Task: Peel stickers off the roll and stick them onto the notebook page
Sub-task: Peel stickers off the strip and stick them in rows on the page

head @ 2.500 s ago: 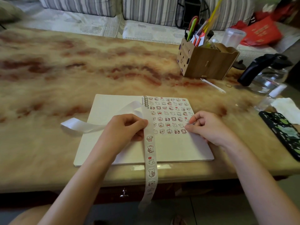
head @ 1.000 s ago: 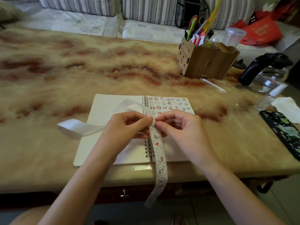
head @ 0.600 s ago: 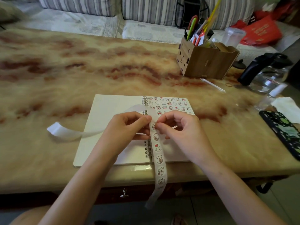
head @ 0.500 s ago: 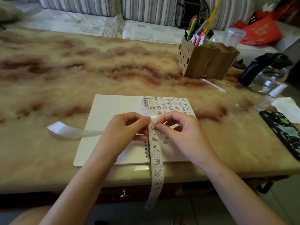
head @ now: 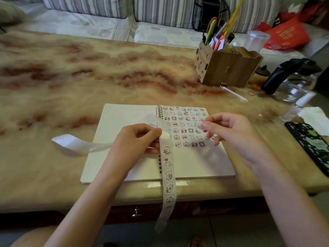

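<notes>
One peeled, placement next

Head view: the left hand [head: 137, 139] grips the sticker strip [head: 168, 173] over the spine of the notebook [head: 124, 118]; its printed tail hangs past the bench [head: 53, 86] edge below the notebook. The right hand [head: 229, 131] pinches a blurred sticker [head: 200, 125] above the notebook's right page, already rows deep in cartoon animals. Placing seems in hand; next, set it at the bottom row's end and press flat.

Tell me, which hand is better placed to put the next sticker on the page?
Right. The right hand hovers over the notebook page beside the sticker rows, fingertips pinched together, probably on a fresh one, though blur hides it. The left hand is occupied pinching the sticker strip near the spiral.
</notes>
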A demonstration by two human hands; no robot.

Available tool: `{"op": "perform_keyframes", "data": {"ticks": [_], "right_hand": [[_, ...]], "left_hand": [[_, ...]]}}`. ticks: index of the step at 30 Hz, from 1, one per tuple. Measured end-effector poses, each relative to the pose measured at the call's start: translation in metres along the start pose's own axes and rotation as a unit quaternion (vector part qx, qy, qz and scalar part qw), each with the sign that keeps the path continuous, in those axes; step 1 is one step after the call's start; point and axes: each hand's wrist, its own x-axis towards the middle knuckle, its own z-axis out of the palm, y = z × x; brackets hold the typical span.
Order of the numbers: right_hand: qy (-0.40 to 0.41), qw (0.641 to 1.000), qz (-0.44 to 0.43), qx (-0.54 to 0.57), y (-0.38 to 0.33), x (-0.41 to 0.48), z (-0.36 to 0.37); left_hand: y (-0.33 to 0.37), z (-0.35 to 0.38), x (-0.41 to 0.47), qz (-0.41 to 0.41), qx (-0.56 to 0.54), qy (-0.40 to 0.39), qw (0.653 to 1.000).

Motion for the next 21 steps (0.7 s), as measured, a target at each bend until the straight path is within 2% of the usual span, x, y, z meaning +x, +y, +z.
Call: {"op": "perform_keyframes", "data": {"ticks": [6,21], "right_hand": [[0.012,0.992,0.088,-0.085,0.015,0.011,-0.026],[-0.018,0.984,0.127,-0.126,0.023,0.012,-0.022]], "left_hand": [[0.000,0.000,0.001,-0.009,0.000,0.000,1.000],[-0.001,0.002,0.001,-0.019,0.020,-0.003,1.000]]}}
